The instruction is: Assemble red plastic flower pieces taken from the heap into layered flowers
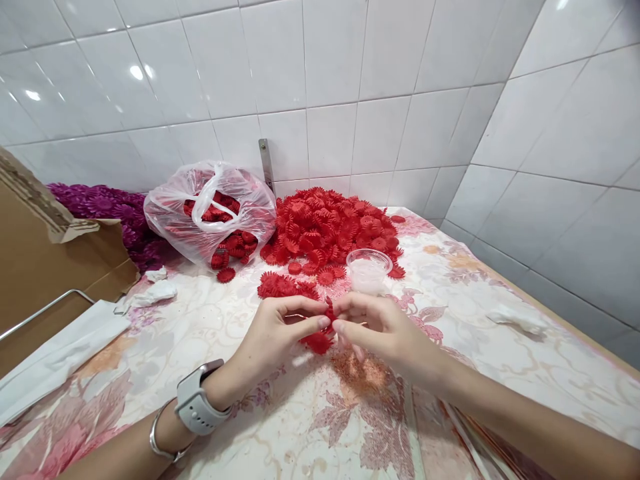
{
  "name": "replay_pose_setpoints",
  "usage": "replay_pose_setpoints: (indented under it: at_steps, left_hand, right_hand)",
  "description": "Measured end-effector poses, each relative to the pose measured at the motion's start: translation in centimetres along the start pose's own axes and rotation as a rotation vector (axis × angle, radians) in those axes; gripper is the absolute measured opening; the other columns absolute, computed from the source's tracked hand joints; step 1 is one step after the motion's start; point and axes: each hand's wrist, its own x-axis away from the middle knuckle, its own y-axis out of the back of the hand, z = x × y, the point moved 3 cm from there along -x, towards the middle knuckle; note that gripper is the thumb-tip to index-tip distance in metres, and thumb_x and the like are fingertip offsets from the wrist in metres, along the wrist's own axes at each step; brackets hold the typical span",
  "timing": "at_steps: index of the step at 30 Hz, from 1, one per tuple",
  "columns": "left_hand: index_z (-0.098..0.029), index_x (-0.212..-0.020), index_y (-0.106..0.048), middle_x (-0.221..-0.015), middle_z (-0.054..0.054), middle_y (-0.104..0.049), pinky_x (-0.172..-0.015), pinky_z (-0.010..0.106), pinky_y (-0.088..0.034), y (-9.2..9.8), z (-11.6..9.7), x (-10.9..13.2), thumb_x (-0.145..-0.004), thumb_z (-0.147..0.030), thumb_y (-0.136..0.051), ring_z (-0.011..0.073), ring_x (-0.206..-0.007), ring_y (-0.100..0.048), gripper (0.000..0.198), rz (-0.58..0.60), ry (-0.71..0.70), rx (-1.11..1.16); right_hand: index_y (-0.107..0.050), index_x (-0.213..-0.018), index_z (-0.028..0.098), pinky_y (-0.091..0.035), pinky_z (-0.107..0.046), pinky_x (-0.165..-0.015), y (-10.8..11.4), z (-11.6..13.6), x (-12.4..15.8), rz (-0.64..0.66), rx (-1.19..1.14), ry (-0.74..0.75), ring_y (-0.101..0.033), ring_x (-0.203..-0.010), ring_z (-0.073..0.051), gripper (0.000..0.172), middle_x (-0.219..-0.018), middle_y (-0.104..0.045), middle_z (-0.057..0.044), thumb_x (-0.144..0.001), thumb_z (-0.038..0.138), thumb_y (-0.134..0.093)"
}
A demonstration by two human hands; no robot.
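My left hand (280, 333) and my right hand (380, 330) meet at the middle of the table, fingertips pinched together on a small red fabric flower (320, 339). The flower is partly hidden between the fingers. My left wrist wears a white watch (197, 403) and a thin bangle. Just beyond the hands lies a small cluster of red flowers (283, 285) and a little clear plastic cup (369, 269). Behind them is a big heap of red flowers (333, 230).
A tied clear plastic bag of red flowers (210, 210) sits at the back left, with purple flowers (107, 203) behind it. A cardboard box (45, 260) and white bag stand at left. Flowered tablecloth (500, 373) covers the table; tiled walls enclose the corner.
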Motion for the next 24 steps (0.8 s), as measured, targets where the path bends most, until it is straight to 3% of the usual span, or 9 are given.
replay_pose_setpoints:
  at_steps: [3, 8, 13, 17, 21, 24]
  left_hand:
    - [-0.016, -0.070, -0.070, -0.071, 0.001, -0.071, -0.062, 0.022, -0.047, -0.14, 0.01, 0.14, -0.068, -0.021, -0.066, 0.0134, -0.065, -0.062, 0.007, -0.035, 0.023, 0.013]
    - [-0.015, -0.063, -0.067, -0.061, -0.001, -0.066, -0.057, 0.020, -0.044, -0.23, 0.04, 0.21, -0.068, -0.019, -0.065, 0.0104, -0.058, -0.057, 0.007, -0.046, 0.045, 0.048]
    - [-0.015, -0.062, -0.067, -0.061, -0.001, -0.065, -0.056, 0.021, -0.043, -0.30, 0.01, 0.25, -0.066, -0.019, -0.066, 0.0109, -0.057, -0.056, 0.005, 0.005, 0.067, 0.030]
    - [-0.015, -0.066, -0.068, -0.064, 0.001, -0.066, -0.057, 0.021, -0.043, -0.59, 0.14, 0.45, -0.068, -0.021, -0.065, 0.0115, -0.059, -0.056, 0.007, 0.046, 0.101, 0.022]
    - [-0.014, -0.066, -0.067, -0.064, 0.000, -0.064, -0.056, 0.021, -0.042, -0.92, 0.15, 0.50, -0.070, -0.020, -0.063, 0.0109, -0.059, -0.055, 0.008, 0.060, 0.117, 0.035]
    - [-0.014, -0.065, -0.065, -0.061, -0.001, -0.062, -0.055, 0.020, -0.042, -1.03, 0.08, 0.44, -0.071, -0.020, -0.062, 0.0101, -0.057, -0.054, 0.009, 0.067, 0.109, 0.032]
  right_hand:
    - [-0.055, -0.085, 0.018, -0.040, -0.023, -0.053, -0.01, -0.16, 0.08, 0.002, 0.049, 0.006, -0.051, -0.057, -0.010, 0.016, -0.068, -0.057, 0.000, -0.086, 0.025, -0.041]
    - [-0.056, -0.083, 0.019, -0.040, -0.024, -0.056, -0.08, -0.08, 0.04, -0.045, 0.301, 0.108, -0.053, -0.065, -0.013, 0.014, -0.075, -0.060, -0.002, -0.084, 0.022, -0.042]
    - [-0.048, -0.072, 0.018, -0.036, -0.024, -0.051, -0.20, 0.31, 0.13, -0.056, 0.563, 0.220, -0.048, -0.055, -0.012, 0.008, -0.066, -0.056, -0.001, -0.079, 0.015, -0.045]
    - [-0.047, -0.072, 0.017, -0.035, -0.027, -0.054, -0.43, 0.07, 0.33, -0.058, 0.761, 0.352, -0.046, -0.058, -0.014, 0.015, -0.065, -0.053, -0.004, -0.083, 0.013, -0.037]
    - [-0.049, -0.072, 0.016, -0.034, -0.027, -0.054, -0.48, -0.14, 0.43, -0.076, 0.772, 0.390, -0.046, -0.058, -0.014, 0.022, -0.065, -0.052, -0.004, -0.086, 0.015, -0.032]
    - [-0.049, -0.066, 0.017, -0.031, -0.026, -0.050, -0.20, 0.11, 0.37, -0.114, 0.676, 0.307, -0.043, -0.053, -0.012, 0.019, -0.058, -0.048, -0.001, -0.082, 0.015, -0.039]
